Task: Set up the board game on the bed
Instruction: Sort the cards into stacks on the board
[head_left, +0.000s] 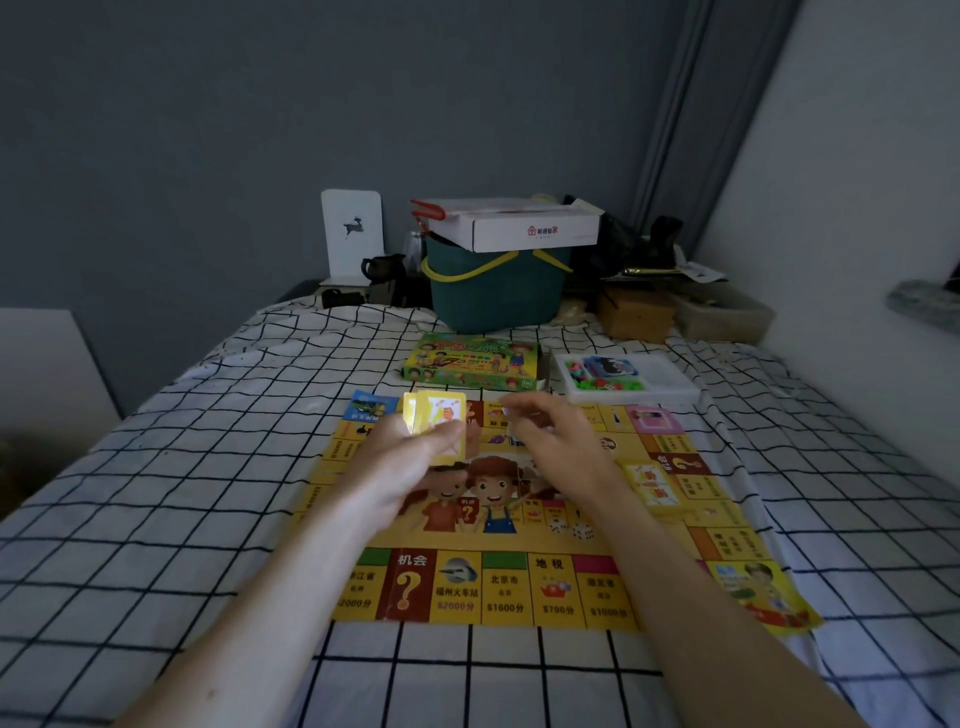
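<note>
A yellow paper game board (519, 587) lies flat on the checked bed sheet. Above its far half my left hand (410, 462) grips a small stack of yellow cards (441, 421), held upright. My right hand (550, 441) hovers beside it over the board, its fingers bent and blurred; something small and pale seems pinched at the fingertips, but I cannot tell. Another stack of yellow cards (652, 486) rests on the board's right side. Behind the board lie the green game box (472, 361) and a white tray of small coloured pieces (623, 376).
A teal basket (493, 291) with a white carton (519, 226) on top stands at the bed's far end, with a brown box (636, 312), a clear container and dark clutter beside it. A white wall runs along the right. The bed's left edge drops off.
</note>
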